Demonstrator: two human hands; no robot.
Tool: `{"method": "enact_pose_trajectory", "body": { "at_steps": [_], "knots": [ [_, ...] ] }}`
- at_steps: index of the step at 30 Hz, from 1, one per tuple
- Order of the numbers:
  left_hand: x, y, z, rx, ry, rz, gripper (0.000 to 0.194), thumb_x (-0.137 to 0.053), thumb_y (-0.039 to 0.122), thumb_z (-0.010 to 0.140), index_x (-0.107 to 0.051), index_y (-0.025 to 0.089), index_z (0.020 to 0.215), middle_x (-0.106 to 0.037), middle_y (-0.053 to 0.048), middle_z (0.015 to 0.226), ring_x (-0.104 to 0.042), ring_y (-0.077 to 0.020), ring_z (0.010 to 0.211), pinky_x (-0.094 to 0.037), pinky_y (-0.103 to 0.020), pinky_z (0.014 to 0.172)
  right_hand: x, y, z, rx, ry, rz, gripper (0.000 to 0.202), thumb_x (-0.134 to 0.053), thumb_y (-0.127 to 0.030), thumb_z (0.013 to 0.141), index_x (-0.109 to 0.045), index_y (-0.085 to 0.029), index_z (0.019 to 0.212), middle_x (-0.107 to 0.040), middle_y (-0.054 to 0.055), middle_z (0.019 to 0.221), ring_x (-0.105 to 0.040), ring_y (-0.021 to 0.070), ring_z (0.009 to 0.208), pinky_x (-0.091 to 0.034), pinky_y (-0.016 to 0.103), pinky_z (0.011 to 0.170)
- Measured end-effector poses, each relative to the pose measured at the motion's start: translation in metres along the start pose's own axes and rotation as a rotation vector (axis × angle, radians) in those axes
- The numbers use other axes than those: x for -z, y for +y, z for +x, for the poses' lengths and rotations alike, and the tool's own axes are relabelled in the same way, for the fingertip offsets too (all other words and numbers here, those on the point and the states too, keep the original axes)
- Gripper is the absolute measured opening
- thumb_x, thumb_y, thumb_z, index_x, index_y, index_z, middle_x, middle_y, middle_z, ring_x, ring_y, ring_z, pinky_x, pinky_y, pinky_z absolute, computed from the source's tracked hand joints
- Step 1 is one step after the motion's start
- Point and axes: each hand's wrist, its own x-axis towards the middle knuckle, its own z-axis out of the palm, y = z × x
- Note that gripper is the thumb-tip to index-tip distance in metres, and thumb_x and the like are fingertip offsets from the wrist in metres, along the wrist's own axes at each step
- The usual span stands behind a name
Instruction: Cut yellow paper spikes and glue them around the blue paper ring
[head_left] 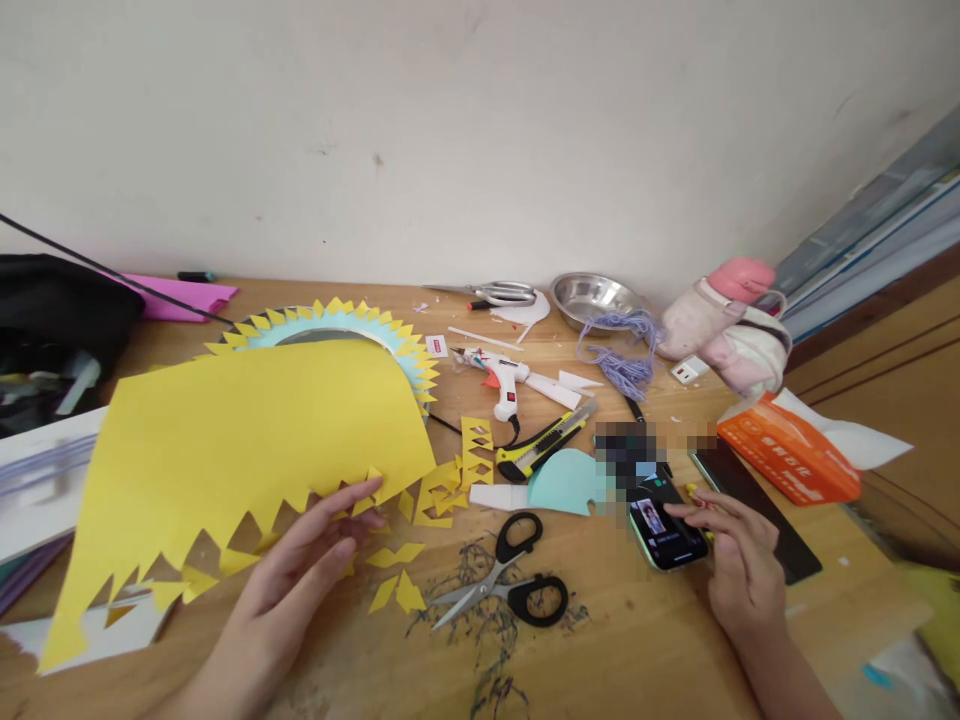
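My left hand [307, 555], fingers loosely apart, is at the lower edge of a large yellow paper sheet [255, 430]. That edge is cut into zigzag points, and the index fingertip is by a small yellow point. My right hand [739, 560] has its fingers bent and a fingertip at the lit screen of a phone [667, 530]. A tiny yellow and red thing shows behind its fingers; whether they touch it I cannot tell. Between my hands lie black-handled scissors [499, 580], partly spread. Small yellow paper scraps [397, 555] and a zigzag-cut strip [476, 450] are near them.
Under the sheet's far edge is a light-blue ring with yellow points [337, 320]. Farther back are a glue gun [502, 380], a utility knife [544, 440], a metal bowl [592, 298] and purple yarn [626, 360]. An orange tissue pack [787, 450] and pink bottle [712, 305] stand right.
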Motion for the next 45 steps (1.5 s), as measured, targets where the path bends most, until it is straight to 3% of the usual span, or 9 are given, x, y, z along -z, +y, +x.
{"method": "enact_pose_trajectory", "body": {
  "at_steps": [7, 12, 20, 24, 28, 34, 38, 45],
  "knots": [
    [0.004, -0.006, 0.001, 0.003, -0.007, 0.028, 0.041, -0.064, 0.056, 0.087, -0.070, 0.037, 0.123, -0.077, 0.000, 0.112, -0.068, -0.0271, 0.111, -0.050, -0.037, 0.105, 0.001, -0.002, 0.001, 0.043, -0.020, 0.003, 0.021, -0.041, -0.024, 0.096, -0.060, -0.027, 0.086, -0.077, 0.001, 0.081, -0.066, 0.0271, 0.094, -0.040, 0.042, 0.081],
    [0.006, -0.010, 0.004, -0.008, -0.034, 0.033, 0.035, -0.063, 0.057, 0.088, -0.070, 0.045, 0.120, -0.075, 0.003, 0.119, -0.068, -0.0257, 0.112, -0.052, -0.034, 0.103, 0.001, -0.003, 0.003, 0.091, -0.065, -0.002, 0.022, -0.043, -0.023, 0.095, -0.062, -0.027, 0.085, -0.076, -0.001, 0.079, -0.068, 0.0252, 0.090, -0.040, 0.041, 0.081],
    [0.004, -0.007, 0.002, -0.023, -0.014, 0.047, 0.044, -0.065, 0.059, 0.085, -0.070, 0.038, 0.123, -0.078, 0.000, 0.111, -0.069, -0.0275, 0.110, -0.053, -0.035, 0.102, 0.002, -0.003, -0.001, -0.005, 0.050, -0.003, 0.030, -0.036, -0.026, 0.098, -0.061, -0.027, 0.080, -0.074, 0.001, 0.072, -0.069, 0.0272, 0.085, -0.039, 0.044, 0.081],
    [0.003, -0.007, 0.001, -0.011, 0.007, 0.028, 0.043, -0.065, 0.058, 0.085, -0.071, 0.037, 0.122, -0.076, 0.000, 0.120, -0.069, -0.0285, 0.111, -0.053, -0.035, 0.102, 0.003, -0.003, -0.001, 0.006, 0.028, -0.010, 0.034, -0.035, -0.027, 0.100, -0.062, -0.026, 0.081, -0.075, 0.002, 0.074, -0.068, 0.0263, 0.088, -0.039, 0.043, 0.082],
    [0.004, -0.007, 0.002, -0.010, -0.019, 0.017, 0.040, -0.065, 0.056, 0.086, -0.070, 0.039, 0.122, -0.077, 0.000, 0.116, -0.068, -0.0274, 0.111, -0.053, -0.037, 0.103, 0.002, -0.003, -0.001, -0.018, 0.034, -0.005, 0.035, -0.035, -0.030, 0.101, -0.062, -0.026, 0.079, -0.075, 0.002, 0.076, -0.068, 0.0265, 0.089, -0.040, 0.044, 0.081],
    [0.007, -0.011, 0.003, -0.012, -0.046, 0.001, 0.035, -0.065, 0.056, 0.088, -0.069, 0.045, 0.121, -0.075, 0.005, 0.120, -0.067, -0.0238, 0.113, -0.052, -0.032, 0.104, 0.001, -0.006, 0.006, 0.023, 0.002, -0.069, 0.027, -0.039, -0.026, 0.100, -0.062, -0.026, 0.085, -0.076, 0.001, 0.079, -0.066, 0.0252, 0.088, -0.038, 0.042, 0.081],
    [0.007, -0.013, 0.003, -0.003, -0.043, 0.004, 0.037, -0.065, 0.056, 0.088, -0.069, 0.043, 0.122, -0.072, 0.005, 0.127, -0.066, -0.0241, 0.115, -0.051, -0.033, 0.105, 0.001, -0.006, 0.007, 0.029, -0.017, -0.084, 0.025, -0.040, -0.025, 0.099, -0.062, -0.026, 0.088, -0.076, 0.001, 0.082, -0.065, 0.0251, 0.090, -0.038, 0.041, 0.083],
    [0.007, -0.010, 0.002, -0.004, -0.036, -0.002, 0.037, -0.065, 0.055, 0.087, -0.069, 0.042, 0.122, -0.075, 0.004, 0.120, -0.067, -0.0255, 0.113, -0.052, -0.034, 0.104, 0.001, -0.004, 0.004, 0.010, -0.029, -0.106, 0.027, -0.040, -0.023, 0.098, -0.062, -0.026, 0.083, -0.073, 0.000, 0.075, -0.066, 0.0254, 0.088, -0.037, 0.041, 0.081]
  ]
}}
